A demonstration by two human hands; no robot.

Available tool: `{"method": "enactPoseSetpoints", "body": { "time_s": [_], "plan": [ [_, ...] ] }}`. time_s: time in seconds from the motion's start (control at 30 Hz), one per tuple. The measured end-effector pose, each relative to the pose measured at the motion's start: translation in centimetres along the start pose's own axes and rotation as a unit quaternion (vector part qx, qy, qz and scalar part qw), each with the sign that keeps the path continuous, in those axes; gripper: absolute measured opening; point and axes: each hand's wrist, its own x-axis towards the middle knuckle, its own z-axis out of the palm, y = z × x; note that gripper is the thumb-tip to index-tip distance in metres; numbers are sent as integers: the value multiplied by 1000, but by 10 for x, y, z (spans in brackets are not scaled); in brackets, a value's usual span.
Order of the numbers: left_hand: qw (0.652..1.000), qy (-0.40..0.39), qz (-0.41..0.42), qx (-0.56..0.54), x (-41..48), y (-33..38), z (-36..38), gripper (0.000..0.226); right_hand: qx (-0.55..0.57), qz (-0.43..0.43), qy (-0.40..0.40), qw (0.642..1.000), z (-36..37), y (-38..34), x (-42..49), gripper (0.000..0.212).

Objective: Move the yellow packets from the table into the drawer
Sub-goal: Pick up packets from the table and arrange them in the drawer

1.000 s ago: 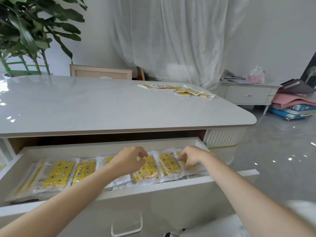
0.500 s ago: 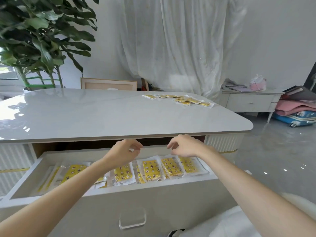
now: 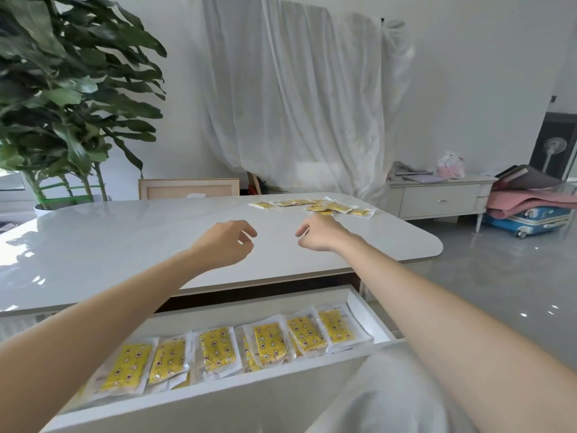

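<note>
Looks like a home living room: big plant (image 3: 68,98), sheer curtain (image 3: 296,98), glossy table (image 3: 125,245), cluttered sideboard (image 3: 437,200) — blankets (image 3: 527,203) piled on a suitcase (image 3: 530,220).

The left arm (image 3: 109,310) and the right arm (image 3: 443,307) are bare and extended forward, converging slightly. The left hand (image 3: 226,243) holds nothing, fingers loosely curled, thumb near the fingertips. The right hand (image 3: 321,234) holds nothing, knuckles up, fingers loosely curled.

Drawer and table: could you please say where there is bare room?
The drawer is bare only in a strip between its back wall and the packet row, which crowds the front. The table is bare from the plant side to the far-right packets.
</note>
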Motion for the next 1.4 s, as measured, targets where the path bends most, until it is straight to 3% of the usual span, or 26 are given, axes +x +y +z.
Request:
{"method": "enactPoseSetpoints", "body": {
  "time_s": [0.33,0.67,0.8,1.03,1.4],
  "plan": [
    [1000,-12,-6,-1,69,-9,16,36,61,79,37,994,0,40,62,44],
    [998,-57,-30,13,192,-54,95,60,-2,146,54,988,51,97,168,55],
    [996,-53,-64,13,247,-64,130,64,-51,141,63,987,70,124,218,68],
    [993,-22,-85,79,347,-84,167,60,-108,85,161,977,82,156,307,79],
    [984,-13,-66,165,455,-79,192,68,-151,88,192,966,78,187,377,70]
  ]
}}
